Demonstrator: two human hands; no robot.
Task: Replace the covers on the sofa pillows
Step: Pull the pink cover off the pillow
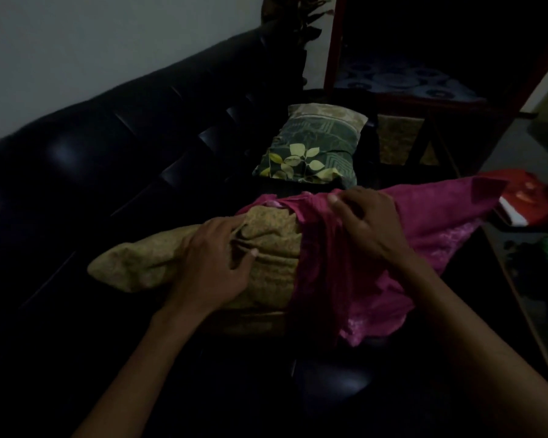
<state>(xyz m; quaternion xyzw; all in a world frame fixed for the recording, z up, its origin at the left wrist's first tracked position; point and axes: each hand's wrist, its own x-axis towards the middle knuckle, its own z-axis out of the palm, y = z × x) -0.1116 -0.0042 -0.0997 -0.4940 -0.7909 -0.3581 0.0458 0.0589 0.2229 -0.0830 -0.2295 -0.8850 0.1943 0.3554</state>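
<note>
A pillow in an olive-gold cover [276,263] lies across the dark sofa seat [114,191]. A magenta cover [431,235] is drawn over its right end, bunched at the opening. My left hand [212,263] grips the olive-gold pillow, fingers dug into a fold of the fabric. My right hand [367,222] holds the bunched edge of the magenta cover, fingers curled over it. A second pillow in a green leaf-print cover [314,150] rests farther back on the seat.
The black sofa back [140,115] runs along the left wall. A dark table [519,295] stands at the right with red items [525,197] on it. A red-framed shelf [424,74] and a dried plant [298,20] stand behind.
</note>
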